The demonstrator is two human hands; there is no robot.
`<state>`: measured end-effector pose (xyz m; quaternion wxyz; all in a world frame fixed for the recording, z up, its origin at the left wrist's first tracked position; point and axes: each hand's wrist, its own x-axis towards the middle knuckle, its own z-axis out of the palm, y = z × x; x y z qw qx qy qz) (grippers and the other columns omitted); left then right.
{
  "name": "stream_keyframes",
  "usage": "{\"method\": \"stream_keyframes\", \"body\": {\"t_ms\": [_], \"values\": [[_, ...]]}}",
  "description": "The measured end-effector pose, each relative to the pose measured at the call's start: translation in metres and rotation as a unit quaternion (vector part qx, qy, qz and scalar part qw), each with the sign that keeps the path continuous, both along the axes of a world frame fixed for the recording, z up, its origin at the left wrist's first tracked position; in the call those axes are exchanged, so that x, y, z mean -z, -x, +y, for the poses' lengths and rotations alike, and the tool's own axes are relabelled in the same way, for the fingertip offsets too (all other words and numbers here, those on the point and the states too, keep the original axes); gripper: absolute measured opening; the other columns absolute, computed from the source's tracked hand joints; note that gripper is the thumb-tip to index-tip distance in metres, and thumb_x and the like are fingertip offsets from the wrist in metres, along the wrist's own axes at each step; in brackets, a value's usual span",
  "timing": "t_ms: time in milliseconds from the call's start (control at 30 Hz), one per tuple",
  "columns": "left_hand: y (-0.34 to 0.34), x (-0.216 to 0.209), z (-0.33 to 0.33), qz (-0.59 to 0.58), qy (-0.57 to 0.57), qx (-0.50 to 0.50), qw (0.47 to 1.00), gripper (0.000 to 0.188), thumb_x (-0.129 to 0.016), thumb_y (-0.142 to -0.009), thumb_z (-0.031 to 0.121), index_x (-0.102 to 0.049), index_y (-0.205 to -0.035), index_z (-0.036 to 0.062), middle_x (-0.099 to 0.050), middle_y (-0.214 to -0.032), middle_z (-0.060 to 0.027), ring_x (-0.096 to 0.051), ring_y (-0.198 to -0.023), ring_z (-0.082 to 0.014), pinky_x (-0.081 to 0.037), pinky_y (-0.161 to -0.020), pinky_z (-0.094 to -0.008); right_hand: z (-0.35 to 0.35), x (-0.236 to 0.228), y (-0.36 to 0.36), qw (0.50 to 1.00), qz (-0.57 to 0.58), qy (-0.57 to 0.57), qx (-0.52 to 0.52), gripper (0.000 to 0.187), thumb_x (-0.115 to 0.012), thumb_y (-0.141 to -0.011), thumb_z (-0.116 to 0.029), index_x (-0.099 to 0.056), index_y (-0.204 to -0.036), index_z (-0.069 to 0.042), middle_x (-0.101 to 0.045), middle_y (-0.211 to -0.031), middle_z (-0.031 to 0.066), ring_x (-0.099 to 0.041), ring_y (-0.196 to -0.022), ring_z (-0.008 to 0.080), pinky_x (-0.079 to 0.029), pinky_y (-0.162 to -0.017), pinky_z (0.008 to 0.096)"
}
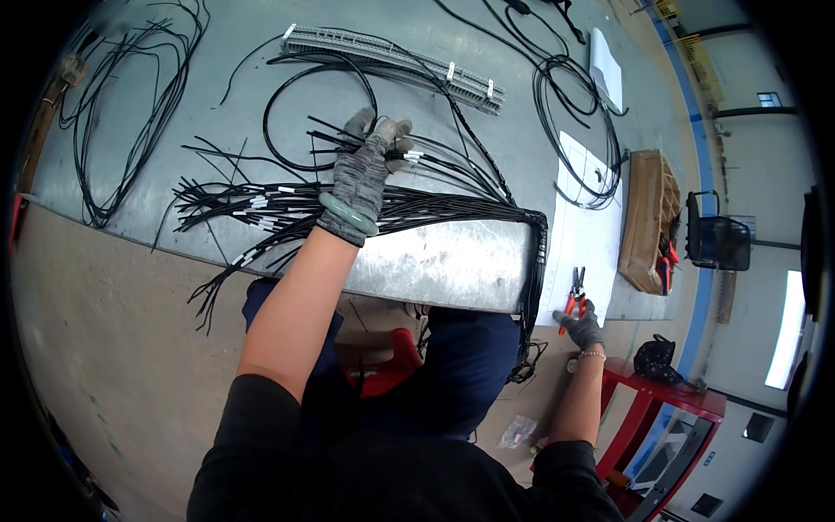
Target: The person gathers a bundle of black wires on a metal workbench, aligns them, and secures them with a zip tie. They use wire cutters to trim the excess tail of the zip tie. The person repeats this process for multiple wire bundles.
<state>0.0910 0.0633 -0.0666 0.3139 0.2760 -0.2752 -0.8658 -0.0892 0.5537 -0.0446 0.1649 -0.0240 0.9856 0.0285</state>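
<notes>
My left hand (364,165), in a grey knitted glove with a green bangle at the wrist, is closed round a few black wires (444,163) with white marker sleeves. Its fingers hide part of them. Below that hand a thick bundle of black wires (435,202) runs along the table's near edge, its loose labelled ends fanning out to the left. At the right, my gloved right hand (581,331) grips the red handles of a pair of pliers (577,296). The jaws point away from me, over a white paper sheet (557,278).
On the metal table (452,261) lie a grey terminal strip (391,65), a cable coil (574,104) and loose black wires (130,130). A wooden box (644,222) with tools stands at the right edge. A red cabinet (661,400) is at the lower right.
</notes>
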Motion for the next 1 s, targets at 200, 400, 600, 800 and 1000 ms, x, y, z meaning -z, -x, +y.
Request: {"method": "stream_keyframes", "body": {"t_ms": [200,400,600,800,1000], "values": [[-0.007,-0.006,-0.003,-0.128,0.065,0.067,0.987,0.023,-0.063,-0.091,0.027,-0.056,-0.104,0.0088,-0.064,-0.093,-0.0078,-0.064,-0.084,-0.0159,-0.056,-0.068,-0.0289,-0.012,-0.004,-0.009,0.997,0.008,-0.077,-0.02,0.087,-0.084,-0.06,-0.031,-0.043,-0.131,-0.003,-0.052,-0.123,0.0247,-0.053,-0.114,0.0378,-0.045,-0.097,0.0414],[-0.014,-0.01,-0.005,-0.066,-0.034,0.103,0.992,0.023,-0.061,-0.093,0.028,-0.061,-0.097,0.005,-0.063,-0.091,-0.0052,-0.063,-0.083,-0.017,-0.057,-0.072,-0.032,0.015,-0.006,-0.001,0.993,0.1,0.068,-0.009,0.043,-0.071,-0.068,-0.016,-0.054,-0.105,-0.001,-0.058,-0.1,0.0196,-0.058,-0.088,0.0352,-0.049,-0.08,0.0423],[-0.027,0.005,0.001,0.068,-0.098,0.065,0.991,0.023,-0.062,-0.092,0.02,-0.062,-0.104,0.0005,-0.064,-0.099,-0.0101,-0.063,-0.095,-0.0229,-0.055,-0.089,-0.0364,-0.146,-0.072,-0.058,0.927,-0.029,0.354,-0.117,0.052,-0.062,-0.073,-0.003,-0.047,-0.121,-0.001,-0.057,-0.099,0.0119,-0.056,-0.086,0.02,-0.049,-0.078,0.0327],[-0.021,0.006,0.009,0.142,-0.139,0.041,0.979,0.023,-0.058,-0.094,0.02,-0.059,-0.091,-0.0029,-0.061,-0.09,-0.013,-0.063,-0.096,-0.0304,-0.053,-0.093,-0.0427,-0.278,-0.091,-0.099,0.908,-0.032,0.249,-0.335,0.067,-0.072,-0.069,-0.014,-0.047,-0.129,0.0,-0.058,-0.112,0.021,-0.06,-0.1,0.0322,-0.049,-0.09,0.0392],[-0.021,-0.004,0.015,0.142,-0.137,0.004,0.98,0.015,-0.057,-0.087,0.009,-0.055,-0.097,-0.0024,-0.06,-0.099,-0.0187,-0.062,-0.101,-0.0355,-0.052,-0.094,-0.0481,-0.335,-0.097,-0.099,0.918,-0.004,0.092,-0.385,0.073,-0.075,-0.071,-0.028,-0.045,-0.131,-0.001,-0.056,-0.114,0.0212,-0.059,-0.105,0.0332,-0.048,-0.094,0.0423]]}}
